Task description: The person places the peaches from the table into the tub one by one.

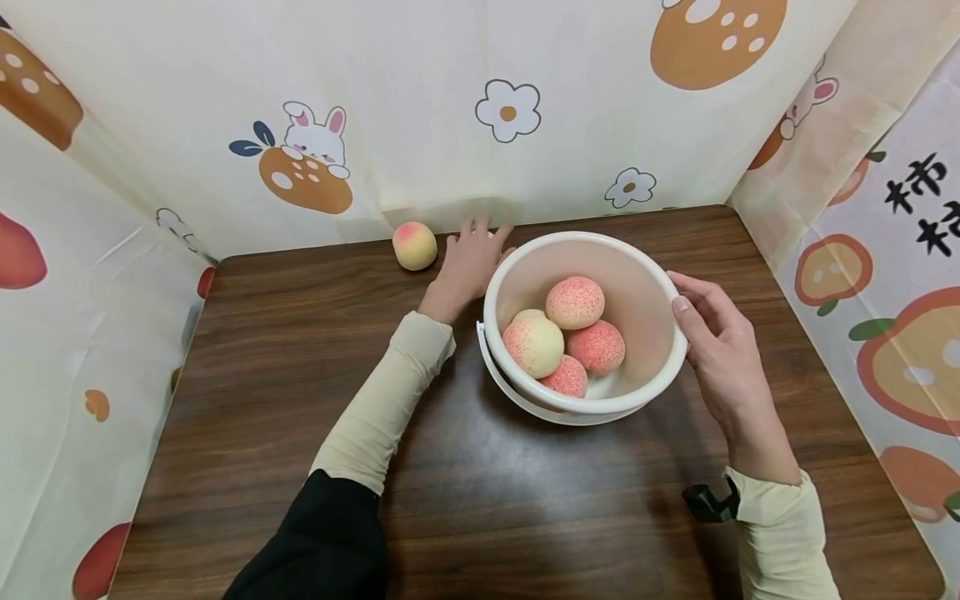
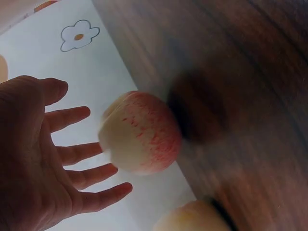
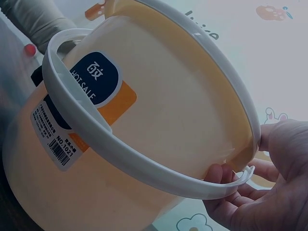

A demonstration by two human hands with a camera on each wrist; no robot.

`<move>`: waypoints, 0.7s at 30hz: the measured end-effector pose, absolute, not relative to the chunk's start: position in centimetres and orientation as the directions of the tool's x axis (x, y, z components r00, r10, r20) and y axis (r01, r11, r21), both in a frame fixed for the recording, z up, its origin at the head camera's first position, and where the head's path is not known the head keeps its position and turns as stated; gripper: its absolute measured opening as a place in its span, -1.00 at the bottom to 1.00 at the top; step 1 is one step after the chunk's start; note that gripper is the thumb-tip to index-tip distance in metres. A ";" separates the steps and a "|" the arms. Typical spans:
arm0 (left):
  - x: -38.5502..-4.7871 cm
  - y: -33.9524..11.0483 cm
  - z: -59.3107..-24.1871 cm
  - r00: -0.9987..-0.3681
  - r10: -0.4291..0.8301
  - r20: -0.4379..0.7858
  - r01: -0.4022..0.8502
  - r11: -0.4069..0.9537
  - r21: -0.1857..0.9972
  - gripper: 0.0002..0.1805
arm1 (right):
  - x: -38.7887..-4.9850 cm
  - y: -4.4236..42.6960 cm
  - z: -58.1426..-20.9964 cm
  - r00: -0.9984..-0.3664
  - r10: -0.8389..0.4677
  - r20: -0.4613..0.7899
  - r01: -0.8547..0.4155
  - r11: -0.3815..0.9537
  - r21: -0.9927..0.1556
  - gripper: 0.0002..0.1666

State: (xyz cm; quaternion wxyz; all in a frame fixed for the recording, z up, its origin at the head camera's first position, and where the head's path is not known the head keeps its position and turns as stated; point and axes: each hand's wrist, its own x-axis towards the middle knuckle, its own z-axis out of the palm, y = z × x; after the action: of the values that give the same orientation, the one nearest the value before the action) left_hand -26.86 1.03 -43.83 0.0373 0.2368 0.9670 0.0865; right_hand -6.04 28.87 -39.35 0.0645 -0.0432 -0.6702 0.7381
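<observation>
A pinkish-white bucket (image 1: 648, 308) with a white handle (image 1: 551, 412) stands on the dark wooden table, several peaches (image 1: 575, 302) inside it. My right hand (image 1: 723, 358) grips the bucket's rim on the right side, thumb on the edge. In the right wrist view, fingers (image 3: 221, 175) curl by the handle's end. My left hand (image 1: 468, 265) reaches toward the back edge with fingers spread. In the left wrist view its fingers are beside a red-and-cream peach (image 2: 142, 132), which the hand mostly hides in the head view. Another peach (image 1: 415, 246) sits left of that hand.
The wooden table (image 1: 285, 400) meets a pale printed curtain (image 1: 427, 100) along its back edge, with more printed sheets at both sides. A label (image 3: 96, 79) is stuck on the bucket's outside. A black strap piece (image 1: 708, 504) is on the right wrist.
</observation>
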 end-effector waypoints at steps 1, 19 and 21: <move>-26.9 1.1 -44.1 -0.884 0.466 -0.037 0.452 0.872 0.185 -0.49 | -6.0 28.9 -39.4 -0.988 0.154 0.022 -0.036 -0.093 -0.995 -0.50; -27.0 0.6 -46.2 -0.901 0.431 -0.043 0.417 0.890 0.188 -0.63 | -6.0 28.9 -39.4 -0.988 0.154 0.013 -0.029 -0.103 -0.994 -0.50; -27.0 0.5 -46.3 -0.901 0.432 -0.040 0.419 0.890 0.179 -0.64 | -6.0 28.9 -39.4 -0.988 0.155 0.011 -0.027 -0.105 -0.994 -0.50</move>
State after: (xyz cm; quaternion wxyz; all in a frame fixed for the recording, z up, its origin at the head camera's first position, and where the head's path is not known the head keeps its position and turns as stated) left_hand -26.98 0.46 -46.29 0.0392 0.2192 0.9713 0.0833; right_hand -6.01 28.91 -39.35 0.0615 -0.0479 -0.6661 0.7418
